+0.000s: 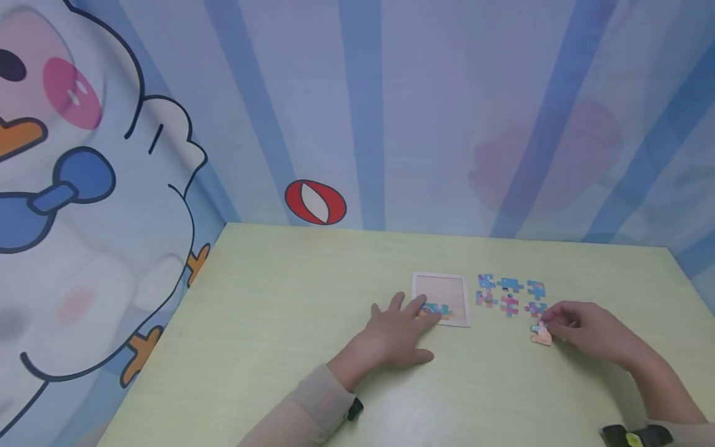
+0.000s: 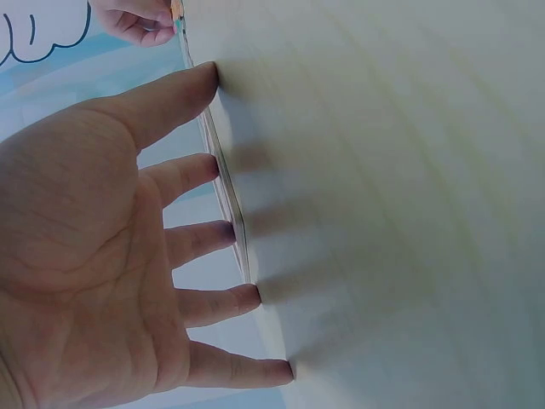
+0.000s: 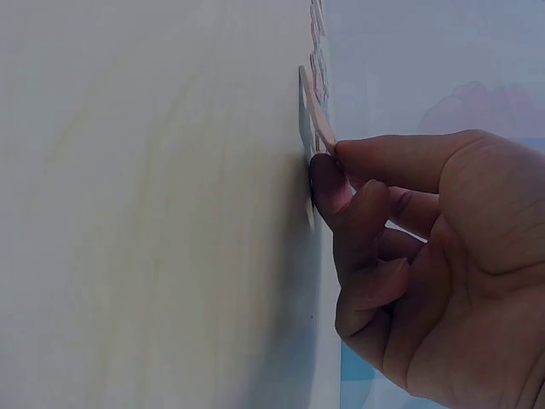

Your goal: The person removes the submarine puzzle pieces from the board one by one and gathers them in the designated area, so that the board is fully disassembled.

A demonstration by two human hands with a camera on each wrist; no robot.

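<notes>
My right hand (image 1: 592, 330) pinches a jigsaw piece (image 1: 540, 336) between thumb and fingertip, just off the right of the other pieces. In the right wrist view that piece (image 3: 315, 111) looks thin and tilted, one edge raised from the table. With fingers spread, my left hand (image 1: 399, 332) rests at the lower left of a square puzzle frame (image 1: 468, 301), fingertips touching down. Along the frame's bottom lie blue and orange pieces (image 1: 445, 311), partly hidden by those fingers. In the left wrist view, the palm (image 2: 77, 221) and all the straight fingers show.
Between the frame and my right hand, several loose jigsaw pieces (image 1: 509, 304) lie in two rough rows on the pale table (image 1: 279, 298). A striped blue wall cloth (image 1: 313, 112) with cartoon prints stands behind the table's back edge.
</notes>
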